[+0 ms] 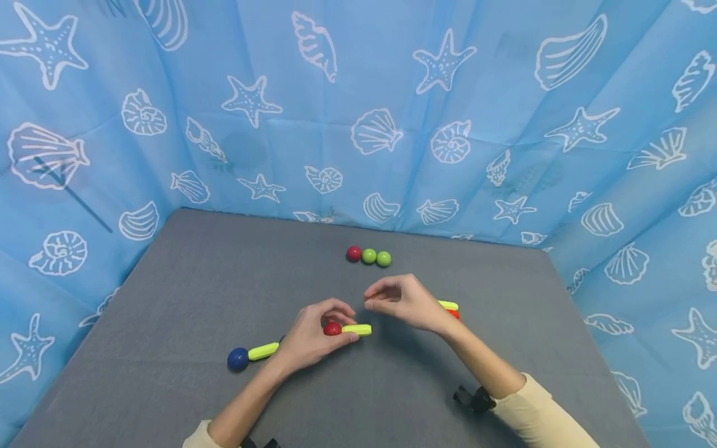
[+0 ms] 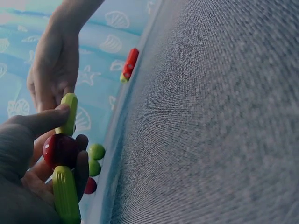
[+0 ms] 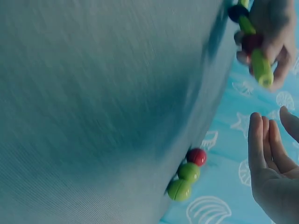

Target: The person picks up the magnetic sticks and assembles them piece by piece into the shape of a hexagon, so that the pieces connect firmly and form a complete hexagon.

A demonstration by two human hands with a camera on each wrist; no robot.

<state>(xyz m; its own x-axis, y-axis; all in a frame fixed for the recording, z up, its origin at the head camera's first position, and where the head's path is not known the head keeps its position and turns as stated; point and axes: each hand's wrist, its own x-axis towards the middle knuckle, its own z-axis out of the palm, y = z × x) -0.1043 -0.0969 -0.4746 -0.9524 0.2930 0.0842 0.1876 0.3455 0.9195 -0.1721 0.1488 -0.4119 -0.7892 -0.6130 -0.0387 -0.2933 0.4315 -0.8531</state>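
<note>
My left hand (image 1: 305, 341) grips a chain of balls and sticks, with thumb and fingers around a red ball (image 1: 332, 328) and its yellow-green stick (image 1: 357, 330). Toward the left the chain runs on through another yellow-green stick (image 1: 263, 351) to a blue ball (image 1: 238, 359). A second dark blue ball (image 3: 238, 13) shows in the right wrist view; in the head view the left hand mostly hides it. My right hand (image 1: 406, 303) hovers just right of the chain's free end. Its fingers (image 3: 256, 140) are fairly straight, the thumb apart, with nothing between them.
Behind the hands, a red ball (image 1: 353, 253) and two green balls (image 1: 376, 257) lie in a row on the grey table (image 1: 196, 280). Partly behind the right wrist are a yellow-green stick (image 1: 449, 305) and a red one (image 1: 454, 314). A blue shell-patterned curtain (image 1: 336, 137) surrounds the table.
</note>
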